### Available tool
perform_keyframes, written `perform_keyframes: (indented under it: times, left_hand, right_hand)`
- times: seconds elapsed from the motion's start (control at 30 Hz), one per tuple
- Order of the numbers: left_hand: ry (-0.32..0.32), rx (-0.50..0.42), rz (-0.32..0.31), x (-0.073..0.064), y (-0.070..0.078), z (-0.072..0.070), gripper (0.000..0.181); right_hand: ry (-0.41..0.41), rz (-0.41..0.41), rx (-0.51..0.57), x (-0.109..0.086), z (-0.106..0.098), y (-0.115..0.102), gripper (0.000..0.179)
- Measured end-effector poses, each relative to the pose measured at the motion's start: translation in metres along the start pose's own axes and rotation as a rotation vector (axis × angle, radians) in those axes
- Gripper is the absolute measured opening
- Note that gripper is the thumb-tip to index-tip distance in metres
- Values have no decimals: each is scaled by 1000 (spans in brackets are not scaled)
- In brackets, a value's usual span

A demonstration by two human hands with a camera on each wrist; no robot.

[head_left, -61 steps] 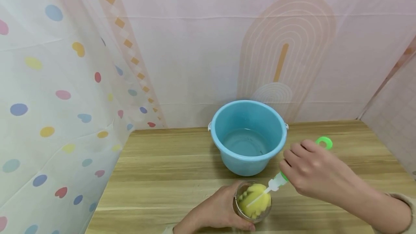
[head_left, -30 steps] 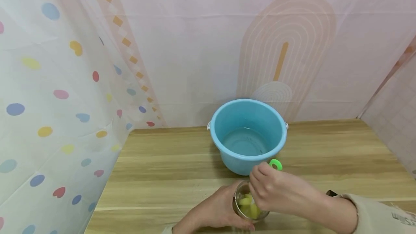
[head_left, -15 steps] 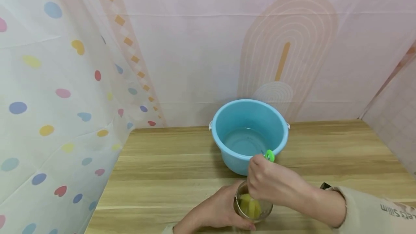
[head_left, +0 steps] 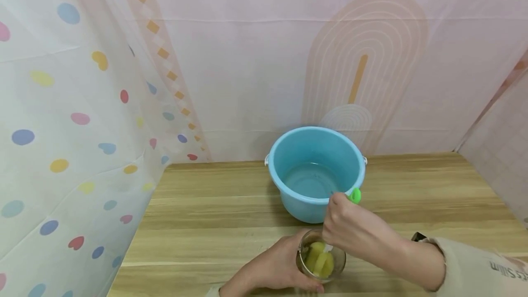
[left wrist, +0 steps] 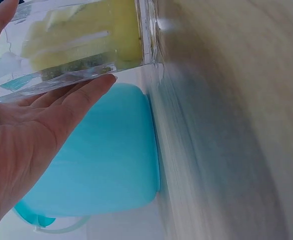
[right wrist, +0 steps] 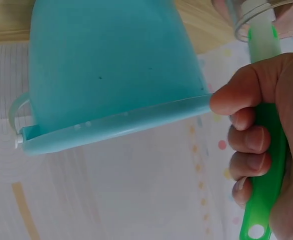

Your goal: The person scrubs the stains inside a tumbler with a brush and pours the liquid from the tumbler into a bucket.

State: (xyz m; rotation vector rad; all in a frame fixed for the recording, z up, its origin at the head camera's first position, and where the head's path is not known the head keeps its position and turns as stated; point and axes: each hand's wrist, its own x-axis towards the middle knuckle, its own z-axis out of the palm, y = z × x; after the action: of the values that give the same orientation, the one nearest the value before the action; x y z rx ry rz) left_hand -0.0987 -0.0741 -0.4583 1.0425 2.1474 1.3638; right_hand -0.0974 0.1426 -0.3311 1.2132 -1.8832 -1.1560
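My left hand [head_left: 278,262] holds a clear drinking glass [head_left: 340,267], thumb on the near side and fingers round the far side. The glass stands at the table's front, before the bucket. Inside it sits the yellow sponge head [head_left: 324,264] of a cup brush, seen through the glass wall in the left wrist view. My right hand [head_left: 350,223] grips the brush's green handle [right wrist: 264,185], fist close over the glass mouth. The handle's ringed end sticks out past the fist. A white neck [right wrist: 260,22] joins handle and sponge at the glass rim.
A light blue bucket [head_left: 305,210] with some water in its bottom stands just behind the glass, its rim near my right hand. The wooden table [head_left: 206,223] meets a patterned curtain [head_left: 247,81] behind and a dotted one [head_left: 82,173] at the left.
My right hand has moved left and down, taking the sponge from the glass mouth deeper inside. Lately the hand and handle have shifted slightly right. The left hand and glass have stayed put.
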Motion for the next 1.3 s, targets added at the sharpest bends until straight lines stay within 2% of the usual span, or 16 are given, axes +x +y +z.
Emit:
perform_keyframes:
  times: [0.1, 0.3, 0.53, 0.67, 0.93, 1.13, 1.3]
  left_hand:
    - [2, 11, -9, 0, 0, 0, 84]
    - [9, 0, -34, -1, 0, 0, 86]
    - [12, -4, -40, -1, -1, 0, 88]
    - [14, -12, -43, -1, -1, -1, 88]
    - [-1, -42, -50, 0, -3, -3, 87]
    - [-24, -85, -19, 2, -4, -2, 85]
    - [-31, -85, -13, 2, -3, -2, 84]
  right_hand:
    - [-41, 0, -16, -5, -4, -1, 19]
    - [-88, 1, -20, -14, -12, -3, 19]
    - [-69, 1, 28, -21, -19, -6, 12]
    - [-41, -3, 20, -22, -23, -6, 16]
    - [49, 14, 2, -13, -28, -7, 28]
    - [62, 15, -11, -1, -33, -6, 36]
    - [67, 27, -1, 9, -31, -3, 32]
